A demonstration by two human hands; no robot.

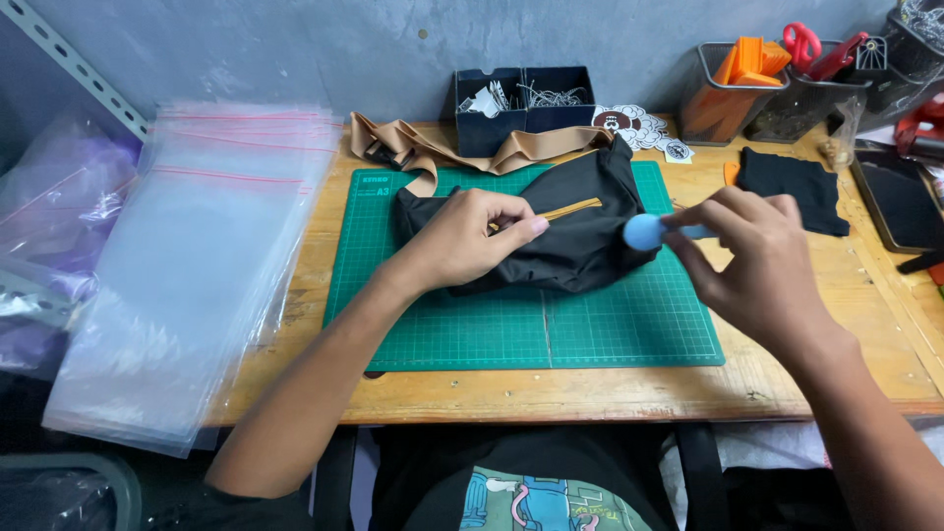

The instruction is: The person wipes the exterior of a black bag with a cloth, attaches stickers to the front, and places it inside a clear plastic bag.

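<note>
A black fabric bag (580,241) with a tan zipper and a tan strap (423,152) lies on a green cutting mat (511,324). My left hand (462,236) rests on the bag's left part, fingers curled by the zipper, pressing the cloth down. My right hand (752,256) hovers just right of the bag and pinches a small blue round-headed tool (646,232) by its stem, the blue head pointing at the bag's right end.
A stack of clear zip bags (197,256) hangs over the wooden table's (551,393) left edge. At the back stand a dark box of metal parts (526,103), mesh bins with orange items and red scissors (747,84), stickers and a black cloth (792,187).
</note>
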